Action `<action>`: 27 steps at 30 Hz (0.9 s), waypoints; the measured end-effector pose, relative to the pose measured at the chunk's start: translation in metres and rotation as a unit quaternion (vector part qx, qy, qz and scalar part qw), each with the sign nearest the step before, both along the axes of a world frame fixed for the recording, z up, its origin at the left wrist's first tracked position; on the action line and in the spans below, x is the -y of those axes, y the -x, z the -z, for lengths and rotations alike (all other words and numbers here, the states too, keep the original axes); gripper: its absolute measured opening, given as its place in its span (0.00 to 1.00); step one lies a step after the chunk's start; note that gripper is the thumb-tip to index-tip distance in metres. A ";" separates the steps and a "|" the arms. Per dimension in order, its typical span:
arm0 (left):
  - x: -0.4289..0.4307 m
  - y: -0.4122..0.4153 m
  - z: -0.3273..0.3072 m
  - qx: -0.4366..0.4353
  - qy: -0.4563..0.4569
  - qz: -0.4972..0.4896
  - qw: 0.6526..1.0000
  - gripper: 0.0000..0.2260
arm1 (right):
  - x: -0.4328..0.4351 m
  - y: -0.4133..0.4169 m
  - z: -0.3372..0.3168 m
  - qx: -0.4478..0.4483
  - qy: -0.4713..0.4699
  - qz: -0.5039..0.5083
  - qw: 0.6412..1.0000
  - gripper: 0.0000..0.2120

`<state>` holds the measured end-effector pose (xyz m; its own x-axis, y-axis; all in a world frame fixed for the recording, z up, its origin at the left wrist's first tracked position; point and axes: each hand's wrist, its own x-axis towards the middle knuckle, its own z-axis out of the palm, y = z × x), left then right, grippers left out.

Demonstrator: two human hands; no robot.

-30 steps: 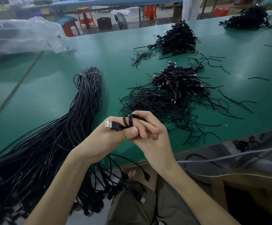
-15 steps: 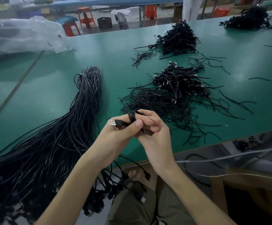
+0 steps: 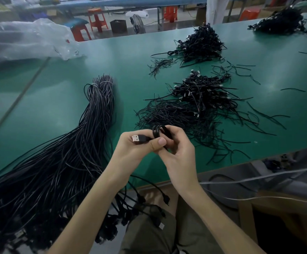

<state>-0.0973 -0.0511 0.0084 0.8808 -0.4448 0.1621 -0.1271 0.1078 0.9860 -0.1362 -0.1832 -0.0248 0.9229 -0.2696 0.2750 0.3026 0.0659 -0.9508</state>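
Hands (image 3: 178, 154) higher, glossy cable coil (image 3: 157, 130)

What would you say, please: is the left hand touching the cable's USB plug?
Touching. The head view shows the left hand holding the USB plug by its black housing, metal tip protruding.

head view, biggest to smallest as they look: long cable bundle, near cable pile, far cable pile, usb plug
1. long cable bundle, also nearest the camera
2. near cable pile
3. far cable pile, farther off, so real size unsure
4. usb plug, in the left hand; right hand grips its coiled cable
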 end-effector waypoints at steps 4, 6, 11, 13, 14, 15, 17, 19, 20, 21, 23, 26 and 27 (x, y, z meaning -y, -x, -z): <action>0.001 0.000 0.004 0.030 -0.069 -0.074 0.994 0.07 | 0.011 -0.005 0.002 -0.005 0.155 0.002 0.988 0.15; 0.001 -0.002 0.007 0.025 -0.083 -0.089 0.992 0.08 | 0.015 -0.006 0.003 -0.010 0.225 0.008 0.974 0.17; 0.000 -0.005 0.009 0.005 -0.080 -0.097 0.992 0.02 | 0.019 -0.005 0.001 -0.024 0.301 -0.022 0.953 0.22; -0.002 -0.006 0.010 -0.004 -0.070 -0.093 0.993 0.03 | 0.019 -0.005 0.000 -0.032 0.339 -0.040 0.939 0.24; -0.003 -0.006 0.011 -0.011 -0.063 -0.086 0.994 0.05 | 0.018 -0.004 0.000 -0.034 0.356 -0.046 0.933 0.24; -0.004 -0.005 0.012 -0.018 -0.058 -0.078 0.995 0.06 | 0.017 -0.003 0.000 -0.033 0.368 -0.049 0.928 0.24; -0.007 -0.006 0.013 -0.027 -0.060 -0.068 0.996 0.09 | 0.016 -0.002 0.001 -0.034 0.375 -0.055 0.925 0.23; -0.009 -0.006 0.013 -0.040 -0.067 -0.058 0.995 0.11 | 0.018 -0.002 0.002 -0.036 0.388 -0.056 0.919 0.22; -0.010 -0.007 0.013 -0.051 -0.069 -0.047 0.995 0.12 | 0.018 -0.002 0.002 -0.036 0.406 -0.054 0.912 0.22; -0.011 -0.007 0.012 -0.061 -0.074 -0.035 0.995 0.13 | 0.019 -0.002 0.003 -0.036 0.430 -0.050 0.901 0.22; -0.012 -0.008 0.012 -0.068 -0.095 -0.028 0.993 0.12 | 0.017 -0.002 0.003 -0.031 0.487 -0.035 0.872 0.21; -0.009 -0.008 0.016 -0.050 -0.134 -0.070 0.987 0.08 | 0.014 0.000 0.004 -0.013 0.547 -0.005 0.837 0.21; -0.008 -0.007 0.018 -0.043 -0.139 -0.085 0.986 0.07 | 0.013 0.000 0.005 -0.008 0.558 0.002 0.830 0.21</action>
<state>-0.0900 -0.0434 -0.0097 0.9518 -0.3058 -0.0239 -0.0340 -0.1828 0.9826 -0.1362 -0.1966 -0.0297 0.9282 0.1428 0.3435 0.2886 -0.8591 -0.4227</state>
